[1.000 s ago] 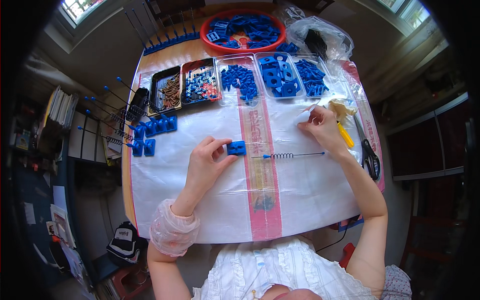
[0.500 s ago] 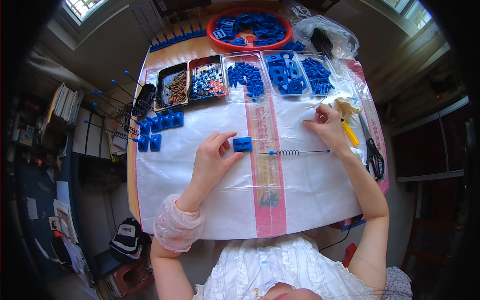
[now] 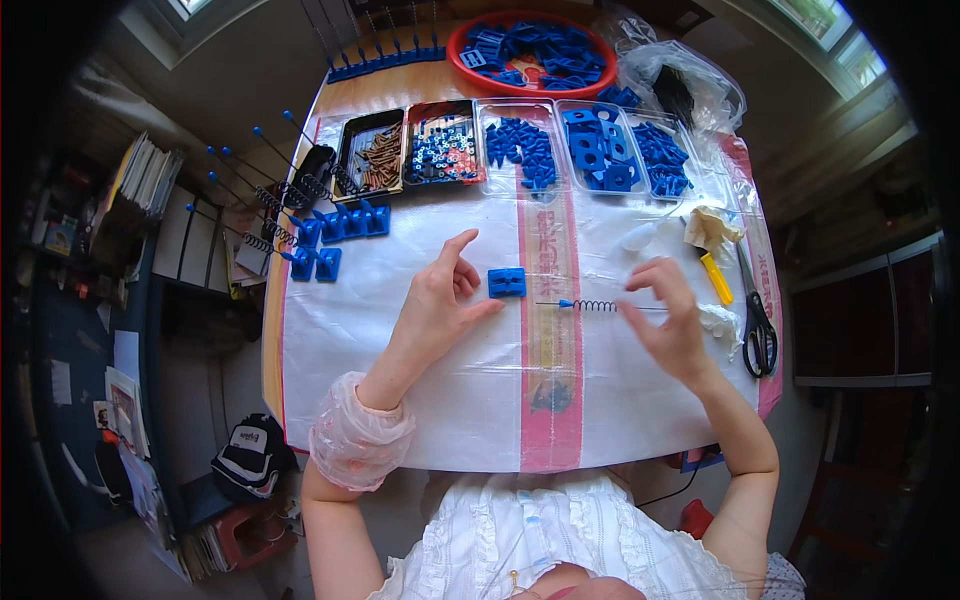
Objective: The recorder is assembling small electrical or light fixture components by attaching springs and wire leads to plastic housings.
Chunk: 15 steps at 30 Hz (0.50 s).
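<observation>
In the head view, the left hand (image 3: 435, 305) is resting half open, its forefinger extended and its grasp empty; the thumb tip is lying just beside a glossy, squarish blue block (image 3: 507, 282), though whether they are touching I cannot tell. The block is sitting on a smooth, creased white plastic sheet (image 3: 650, 410), at the edge of its pinkish printed band (image 3: 548, 440).

To the block's right, a thin dark wire is lying roughly level — coiled into an open spring (image 3: 595, 306) mid-length, with a small blue cone (image 3: 566, 305) near its left end. The right hand (image 3: 672, 315) is curving over its right part, thumb and fingers parted; any contact is unclear.

Beyond, rectangular trays are holding coppery screws (image 3: 380, 162), small metallic nuts (image 3: 440, 155), pointed blue pieces (image 3: 522, 150) and flat, holed blue plates (image 3: 600, 150). Black-handled scissors (image 3: 756, 308) are lying at the right.
</observation>
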Motion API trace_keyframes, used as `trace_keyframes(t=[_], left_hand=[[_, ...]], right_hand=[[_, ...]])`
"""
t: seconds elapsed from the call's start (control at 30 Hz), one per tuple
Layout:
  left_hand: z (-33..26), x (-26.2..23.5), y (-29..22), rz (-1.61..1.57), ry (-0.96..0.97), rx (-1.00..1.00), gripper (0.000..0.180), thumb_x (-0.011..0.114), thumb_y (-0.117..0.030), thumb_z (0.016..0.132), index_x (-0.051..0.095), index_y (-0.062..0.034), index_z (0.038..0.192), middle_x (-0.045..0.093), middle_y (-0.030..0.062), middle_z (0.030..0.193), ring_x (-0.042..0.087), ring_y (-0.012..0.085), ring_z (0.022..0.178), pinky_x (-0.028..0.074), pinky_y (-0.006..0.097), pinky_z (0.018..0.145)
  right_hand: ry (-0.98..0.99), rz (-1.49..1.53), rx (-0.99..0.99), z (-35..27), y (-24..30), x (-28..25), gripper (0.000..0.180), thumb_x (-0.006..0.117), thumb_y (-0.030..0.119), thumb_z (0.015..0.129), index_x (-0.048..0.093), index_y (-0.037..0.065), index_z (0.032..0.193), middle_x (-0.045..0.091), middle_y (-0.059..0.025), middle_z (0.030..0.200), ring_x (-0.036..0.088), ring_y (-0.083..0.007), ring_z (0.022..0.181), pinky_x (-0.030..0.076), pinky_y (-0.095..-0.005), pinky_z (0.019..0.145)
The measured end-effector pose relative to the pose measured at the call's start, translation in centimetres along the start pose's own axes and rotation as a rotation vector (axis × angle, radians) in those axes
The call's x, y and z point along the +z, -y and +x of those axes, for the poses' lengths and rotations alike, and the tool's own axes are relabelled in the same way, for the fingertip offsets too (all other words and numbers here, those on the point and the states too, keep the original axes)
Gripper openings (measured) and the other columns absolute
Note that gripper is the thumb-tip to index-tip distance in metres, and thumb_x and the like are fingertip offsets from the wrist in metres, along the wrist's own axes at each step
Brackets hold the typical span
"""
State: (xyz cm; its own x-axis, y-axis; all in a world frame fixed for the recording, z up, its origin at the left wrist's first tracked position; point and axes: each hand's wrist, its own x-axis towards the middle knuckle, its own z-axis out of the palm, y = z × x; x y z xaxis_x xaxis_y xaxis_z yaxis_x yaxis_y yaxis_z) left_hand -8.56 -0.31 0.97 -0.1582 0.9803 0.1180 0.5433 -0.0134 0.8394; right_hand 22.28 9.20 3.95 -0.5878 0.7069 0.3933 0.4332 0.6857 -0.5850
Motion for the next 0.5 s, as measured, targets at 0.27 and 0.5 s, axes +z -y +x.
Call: trace_keyframes(t=[0.27,0.5], left_hand=[[-0.3,-1.3,0.1,0.002,-0.055,0.042,0.069,0.093,-0.009,0.074,0.061,-0.0058,0.135,0.072,0.0063,0.094,0.067,0.0149,0.081,0.057,0.029,0.076],[-1.7,-0.2,-3.7,0.066,-0.083,0.356,0.024,0.088,-0.009,0.079,0.079,-0.0073,0.101,0.074,0.0062,0.092,0.066,0.0194,0.080,0.054,0.032,0.072]], right_hand=[[0.159,-0.156,-0.139,1.0,1.4,4.6,0.024,0.080,0.012,0.081,0.066,0.005,0.100,0.061,-0.0088,0.098,0.059,-0.0285,0.097,0.049,-0.0413,0.087],[0.190,-0.299,-0.260,0.4,2.9,3.1,0.016,0.077,0.012,0.084,0.066,0.006,0.094,0.060,-0.0057,0.091,0.060,-0.0228,0.088,0.046,-0.0368,0.083]])
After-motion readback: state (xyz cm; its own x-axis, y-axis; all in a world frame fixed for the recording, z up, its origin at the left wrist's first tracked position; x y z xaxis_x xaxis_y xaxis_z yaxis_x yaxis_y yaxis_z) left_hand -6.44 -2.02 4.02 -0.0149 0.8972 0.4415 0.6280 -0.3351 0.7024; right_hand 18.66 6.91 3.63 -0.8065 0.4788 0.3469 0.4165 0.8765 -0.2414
